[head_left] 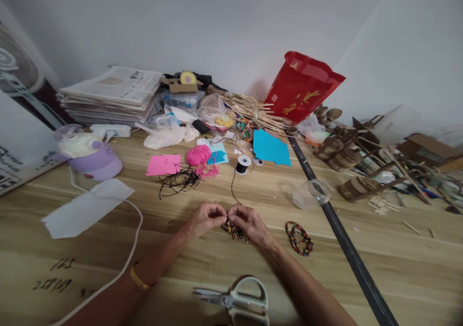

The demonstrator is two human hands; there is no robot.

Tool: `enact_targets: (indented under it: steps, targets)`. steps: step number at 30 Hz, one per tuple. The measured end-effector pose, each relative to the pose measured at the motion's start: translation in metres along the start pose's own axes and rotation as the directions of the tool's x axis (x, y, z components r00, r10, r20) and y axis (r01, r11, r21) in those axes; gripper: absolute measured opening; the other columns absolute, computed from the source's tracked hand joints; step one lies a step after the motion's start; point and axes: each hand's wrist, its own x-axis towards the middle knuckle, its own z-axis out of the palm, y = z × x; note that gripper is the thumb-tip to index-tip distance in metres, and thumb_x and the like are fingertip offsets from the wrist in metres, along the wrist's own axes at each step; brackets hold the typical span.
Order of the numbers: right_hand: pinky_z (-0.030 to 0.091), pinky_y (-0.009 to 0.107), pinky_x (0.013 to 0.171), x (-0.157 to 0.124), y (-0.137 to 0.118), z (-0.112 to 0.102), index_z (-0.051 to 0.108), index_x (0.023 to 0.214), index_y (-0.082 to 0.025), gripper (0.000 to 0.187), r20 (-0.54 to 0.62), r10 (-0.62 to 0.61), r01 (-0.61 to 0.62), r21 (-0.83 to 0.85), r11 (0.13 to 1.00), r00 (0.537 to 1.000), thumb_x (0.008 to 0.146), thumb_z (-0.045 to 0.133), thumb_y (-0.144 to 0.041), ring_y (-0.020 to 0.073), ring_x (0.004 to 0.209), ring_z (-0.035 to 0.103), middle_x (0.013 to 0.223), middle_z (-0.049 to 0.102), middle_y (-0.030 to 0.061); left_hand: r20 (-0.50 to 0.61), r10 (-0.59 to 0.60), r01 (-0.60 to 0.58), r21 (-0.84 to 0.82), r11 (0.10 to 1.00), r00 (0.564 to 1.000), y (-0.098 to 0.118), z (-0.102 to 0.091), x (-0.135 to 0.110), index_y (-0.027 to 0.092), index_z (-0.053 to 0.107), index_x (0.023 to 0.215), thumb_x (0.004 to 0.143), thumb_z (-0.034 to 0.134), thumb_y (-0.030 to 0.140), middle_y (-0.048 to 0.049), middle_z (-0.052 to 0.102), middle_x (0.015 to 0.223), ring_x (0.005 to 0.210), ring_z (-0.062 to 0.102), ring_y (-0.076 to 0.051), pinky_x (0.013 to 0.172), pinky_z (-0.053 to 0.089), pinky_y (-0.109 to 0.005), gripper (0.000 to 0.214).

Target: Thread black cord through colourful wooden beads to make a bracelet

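Two hands, both at work: the left hand [208, 220], thumb and forefinger pinched on a fine dark strand, apparently cord; the right hand [251, 224], pinching the same spot from the other side, fingertips nearly meeting.

One bunch of multicoloured beads [239, 235], the piece being worked: just below the fingertips, partly hidden by the right hand, at the near middle of the desk [202, 275].

One black cord [232, 186], running from a white-flanged spool [243, 164] towards the right hand; whether it joins the beads cannot be told.

One bead coil [307, 250], multicoloured, lying looped on the desk to the right of the right hand, untouched.

One pair of scissors [231, 299], pale-handled, nearest the wearer, between the forearms, blades pointing left, not in use.

One tangle of black strands [181, 181], beyond the left hand, beside a ball of pink yarn [197, 156].

Step in hand, as judged: fine fingertip work on the strand at the beads, probably threading or knotting. Next move, as judged: calls for a firm pinch on one side and a small, steady pull on the other, with the beads kept from sliding.
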Motion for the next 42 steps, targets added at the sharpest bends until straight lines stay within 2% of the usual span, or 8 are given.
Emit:
enact_targets:
  steps: [11, 16, 19, 24, 27, 29, 33, 42]
  targets:
    - [0.036, 0.020, 0.054, -0.001, 0.000, -0.005, 0.055, 0.079, -0.015, 0.039, 0.100, -0.013, 0.011, 0.014, 1.000, 0.995, 0.084, 0.059, -0.054, 0.0084, 0.057, 0.045, 0.069, 0.050, -0.0016, 0.061, 0.012, -0.014, 0.031, 0.999, 0.998, -0.002, -0.002, 0.001, 0.011, 0.063, 0.068, 0.062, 0.072, 0.029, -0.0021, 0.062, 0.064, 0.060, 0.053, -0.012, 0.058, 0.039, -0.022, 0.021]
    - [0.043, 0.019, 0.054, 0.001, 0.003, -0.006, 0.057, 0.080, -0.015, 0.038, 0.135, 0.016, -0.033, 0.124, 0.992, 0.991, 0.081, 0.064, -0.053, 0.0082, 0.057, 0.049, 0.071, 0.052, -0.0011, 0.056, 0.100, -0.104, 0.065, 0.992, 0.993, 0.000, -0.001, -0.002, 0.012, 0.061, 0.074, 0.067, 0.068, 0.026, -0.0020, 0.062, 0.070, 0.063, 0.055, -0.012, 0.061, 0.042, -0.023, 0.017]
    - [0.045, 0.020, 0.053, 0.003, 0.009, -0.005, 0.056, 0.078, -0.016, 0.038, 0.116, 0.039, -0.060, 0.187, 0.981, 0.992, 0.078, 0.066, -0.052, 0.0080, 0.054, 0.049, 0.068, 0.052, -0.0020, 0.020, 0.164, -0.165, 0.152, 0.974, 0.986, 0.001, 0.000, -0.003, 0.013, 0.061, 0.073, 0.071, 0.063, 0.021, -0.0017, 0.062, 0.070, 0.065, 0.056, -0.013, 0.063, 0.044, -0.023, 0.009]
    - [0.045, 0.019, 0.051, 0.004, 0.014, -0.004, 0.056, 0.076, -0.016, 0.037, 0.075, 0.049, -0.064, 0.205, 0.977, 0.996, 0.078, 0.067, -0.051, 0.0078, 0.053, 0.050, 0.065, 0.051, -0.0025, -0.012, 0.360, -0.332, 0.359, 0.872, 0.933, 0.000, 0.002, -0.002, 0.013, 0.064, 0.070, 0.073, 0.059, 0.015, -0.0048, 0.063, 0.073, 0.071, 0.058, -0.016, 0.067, 0.045, -0.026, 0.006]
    - [0.044, 0.018, 0.051, 0.004, 0.013, -0.003, 0.056, 0.075, -0.016, 0.038, 0.046, 0.026, -0.035, 0.195, 0.980, 0.999, 0.078, 0.067, -0.051, 0.0074, 0.054, 0.049, 0.066, 0.050, -0.0025, 0.008, 0.465, -0.424, 0.425, 0.800, 0.885, -0.002, 0.001, -0.002, 0.014, 0.065, 0.072, 0.072, 0.060, 0.012, -0.0060, 0.063, 0.076, 0.074, 0.060, -0.017, 0.071, 0.046, -0.028, 0.006]
    - [0.044, 0.018, 0.050, 0.004, 0.012, -0.003, 0.056, 0.074, -0.016, 0.039, 0.037, 0.022, -0.028, 0.186, 0.982, 0.999, 0.077, 0.067, -0.053, 0.0071, 0.053, 0.048, 0.066, 0.050, -0.0027, 0.017, 0.496, -0.450, 0.450, 0.771, 0.868, -0.003, 0.001, -0.002, 0.014, 0.066, 0.074, 0.072, 0.062, 0.013, -0.0064, 0.064, 0.079, 0.076, 0.060, -0.017, 0.072, 0.047, -0.028, 0.004]
    - [0.044, 0.018, 0.050, 0.004, 0.012, -0.001, 0.055, 0.076, -0.016, 0.042, 0.031, 0.024, -0.029, 0.173, 0.984, 0.999, 0.077, 0.066, -0.056, 0.0071, 0.052, 0.048, 0.064, 0.050, -0.0030, 0.017, 0.495, -0.444, 0.469, 0.763, 0.869, -0.005, -0.001, -0.002, 0.015, 0.066, 0.074, 0.071, 0.068, 0.018, -0.0065, 0.064, 0.078, 0.075, 0.060, -0.018, 0.072, 0.046, -0.029, 0.004]
    - [0.044, 0.020, 0.051, 0.002, 0.006, -0.001, 0.057, 0.080, -0.016, 0.040, 0.019, 0.033, -0.035, 0.137, 0.990, 0.999, 0.078, 0.065, -0.055, 0.0080, 0.053, 0.050, 0.066, 0.052, -0.0025, 0.028, 0.415, -0.385, 0.433, 0.815, 0.909, 0.007, 0.000, -0.005, 0.015, 0.062, 0.068, 0.078, 0.060, 0.021, -0.0056, 0.062, 0.076, 0.075, 0.058, -0.017, 0.072, 0.044, -0.027, 0.011]
